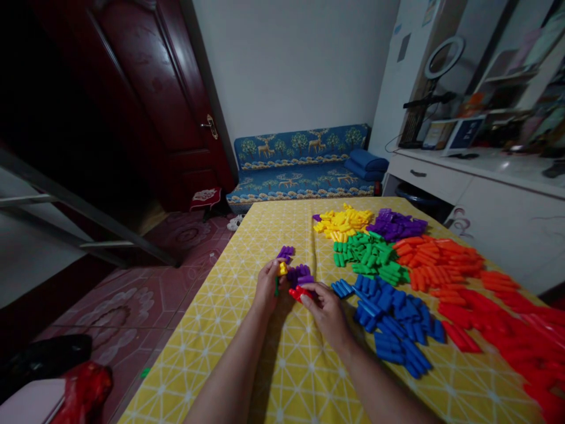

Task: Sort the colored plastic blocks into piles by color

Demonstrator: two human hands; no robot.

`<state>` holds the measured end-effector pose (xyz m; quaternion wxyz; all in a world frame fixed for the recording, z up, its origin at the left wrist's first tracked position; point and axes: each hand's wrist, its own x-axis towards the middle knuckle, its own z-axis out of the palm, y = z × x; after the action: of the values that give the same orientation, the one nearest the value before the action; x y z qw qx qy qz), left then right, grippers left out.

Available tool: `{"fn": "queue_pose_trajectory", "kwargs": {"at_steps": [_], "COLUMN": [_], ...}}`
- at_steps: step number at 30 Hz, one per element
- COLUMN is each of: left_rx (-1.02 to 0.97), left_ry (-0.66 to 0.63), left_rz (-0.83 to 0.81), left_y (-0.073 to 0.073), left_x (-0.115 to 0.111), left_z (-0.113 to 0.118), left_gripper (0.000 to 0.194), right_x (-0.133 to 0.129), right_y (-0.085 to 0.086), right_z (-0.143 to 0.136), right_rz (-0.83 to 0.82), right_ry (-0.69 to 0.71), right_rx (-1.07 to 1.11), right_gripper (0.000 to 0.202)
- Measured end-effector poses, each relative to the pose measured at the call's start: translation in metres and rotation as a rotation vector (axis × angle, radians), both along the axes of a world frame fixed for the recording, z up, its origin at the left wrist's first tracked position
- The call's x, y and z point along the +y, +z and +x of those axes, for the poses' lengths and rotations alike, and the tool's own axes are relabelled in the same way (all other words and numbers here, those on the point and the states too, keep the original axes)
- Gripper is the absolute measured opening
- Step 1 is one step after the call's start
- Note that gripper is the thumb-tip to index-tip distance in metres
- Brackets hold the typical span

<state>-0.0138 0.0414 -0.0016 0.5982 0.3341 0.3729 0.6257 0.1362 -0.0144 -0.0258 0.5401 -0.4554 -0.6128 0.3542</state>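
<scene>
My left hand is closed on a yellow plastic piece, and a bit of green shows below its fingers. In my right hand a red plastic piece is pinched between thumb and fingers. The two held pieces are apart, a short way above the table. Just beyond them lie purple pieces, and a smaller purple group sits farther back. To the right of my right hand is a pile of blue pieces. Whether the yellow and green parts are joined is hidden by my fingers.
On the yellow patterned tablecloth, piles of yellow, purple, green, orange and red pieces spread along the right. Past the table stand a blue sofa and a white dresser.
</scene>
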Motion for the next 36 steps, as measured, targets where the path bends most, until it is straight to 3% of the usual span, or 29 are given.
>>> {"fn": "queue_pose_trajectory", "kwargs": {"at_steps": [7, 12, 17, 20, 22, 25, 31, 34, 36], "left_rx": [-0.119, -0.047, 0.097, 0.197, 0.250, 0.299, 0.271, 0.245, 0.228], "left_ry": [-0.003, -0.106, -0.404, -0.642, -0.720, -0.625, -0.082, -0.025, -0.037], "left_rz": [0.068, 0.051, 0.005, -0.022, -0.038, -0.040, -0.008, -0.019, -0.014], "left_y": [0.008, 0.010, 0.009, 0.008, 0.007, 0.002, -0.011, -0.011, -0.010], "left_x": [-0.004, -0.008, -0.017, -0.026, -0.030, -0.029, -0.013, -0.010, -0.010], "left_z": [-0.004, 0.001, 0.003, 0.007, 0.013, 0.022, 0.021, 0.017, 0.016], "left_gripper": [0.040, 0.050, 0.044, 0.046, 0.049, 0.048, 0.045, 0.046, 0.047], "right_x": [0.002, -0.005, -0.017, -0.020, -0.019, -0.016, -0.019, -0.021, -0.022], "right_y": [-0.006, 0.008, 0.024, 0.023, 0.020, 0.017, 0.028, 0.043, 0.051], "right_z": [-0.001, 0.002, 0.010, 0.017, 0.020, 0.020, 0.021, 0.046, 0.079], "right_rz": [-0.053, -0.062, -0.038, -0.034, -0.041, -0.039, -0.016, 0.021, 0.085], "right_ry": [0.049, -0.049, -0.230, -0.309, -0.332, -0.343, -0.334, -0.407, -0.528], "right_rx": [0.070, 0.218, 0.385, 0.441, 0.470, 0.488, 0.488, 0.386, 0.205], "right_gripper": [0.022, 0.027, 0.035, 0.037, 0.038, 0.039, 0.036, 0.039, 0.038]}}
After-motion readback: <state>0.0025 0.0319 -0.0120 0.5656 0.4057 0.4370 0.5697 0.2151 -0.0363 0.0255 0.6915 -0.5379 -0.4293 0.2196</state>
